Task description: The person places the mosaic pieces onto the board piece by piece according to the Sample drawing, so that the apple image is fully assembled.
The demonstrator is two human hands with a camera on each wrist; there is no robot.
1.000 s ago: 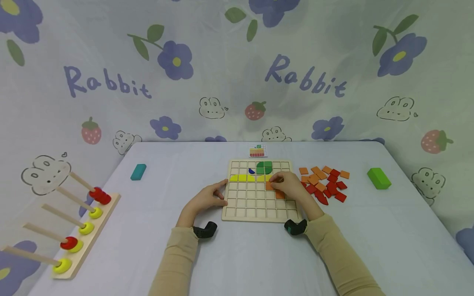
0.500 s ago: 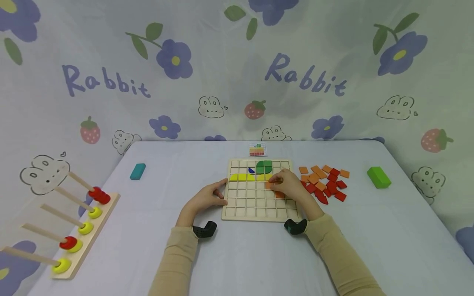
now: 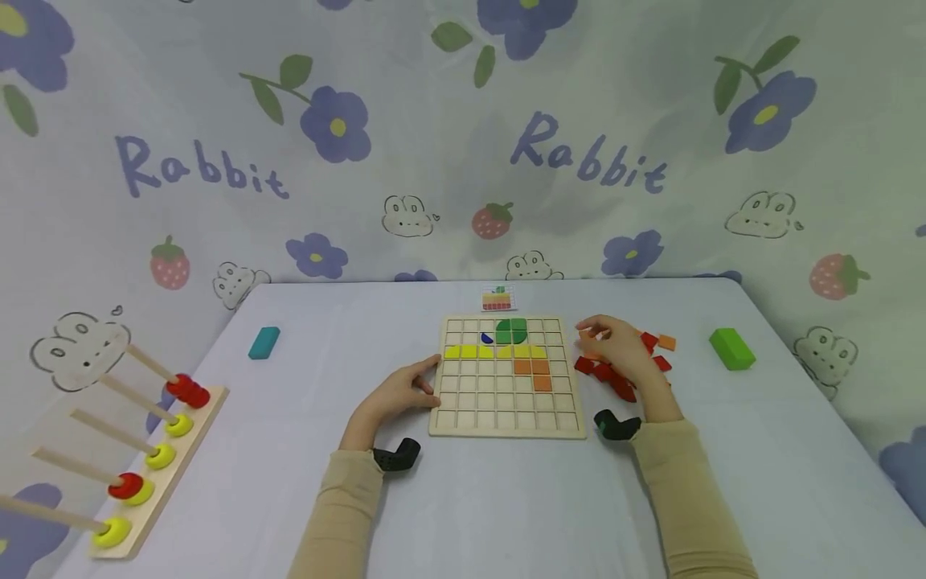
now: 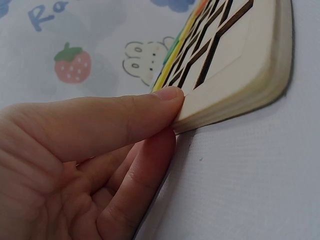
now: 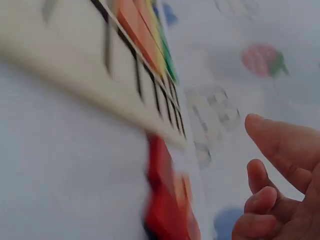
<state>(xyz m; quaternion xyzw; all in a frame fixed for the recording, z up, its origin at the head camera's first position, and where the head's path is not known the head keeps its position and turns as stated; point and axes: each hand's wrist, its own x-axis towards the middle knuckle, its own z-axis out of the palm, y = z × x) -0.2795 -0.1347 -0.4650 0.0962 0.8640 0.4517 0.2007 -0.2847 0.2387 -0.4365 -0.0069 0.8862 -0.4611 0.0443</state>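
A wooden grid board (image 3: 506, 418) lies on the table with green, blue, yellow and orange pieces in it. Three orange square tiles (image 3: 542, 383) sit in its cells on the right, below the yellow row (image 3: 470, 352). At the board's left edge my left hand (image 3: 394, 394) pinches the rim; in the left wrist view the thumb (image 4: 167, 97) lies on top with a finger just under it. My right hand (image 3: 615, 344) is over the loose red and orange tiles (image 3: 622, 388) right of the board. In the right wrist view its fingers (image 5: 285, 142) are loosely bent with nothing between them.
A small picture card (image 3: 498, 298) lies behind the board. On the left stand a teal block (image 3: 264, 342) and a wooden peg rack (image 3: 174, 474) with red and yellow rings. A green block (image 3: 732, 349) is at the right. A printed cloth hangs behind the table.
My right hand has left the orange tile on the board and moved right to the loose tiles. The third orange tile now shows uncovered in its cell. My left hand stays at the edge.
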